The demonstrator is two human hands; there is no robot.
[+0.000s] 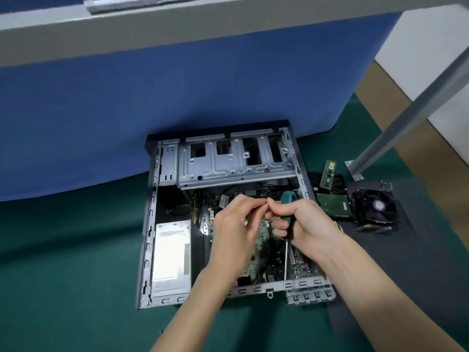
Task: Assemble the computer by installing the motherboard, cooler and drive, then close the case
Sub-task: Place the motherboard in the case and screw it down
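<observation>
Two hands are held together over the open case (149, 224), which is laid flat on a green mat (63, 250). The right hand (307, 224) is clamped round a teal-handled screwdriver (289, 199), its shaft pointed toward the near rim. The left hand (233, 224) is curled, its fingertips met with the right's; whether anything is pinched cannot be told. The motherboard (264, 236) is seen beneath them inside the case. Just right of the case, outside it, the drive (333, 203) and the cooler (375, 207) are laid. A blue partition (177, 97) is set behind.

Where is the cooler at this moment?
Head view, right side: the cooler sits outside the case on the dark panel, just right of a green board.
</observation>
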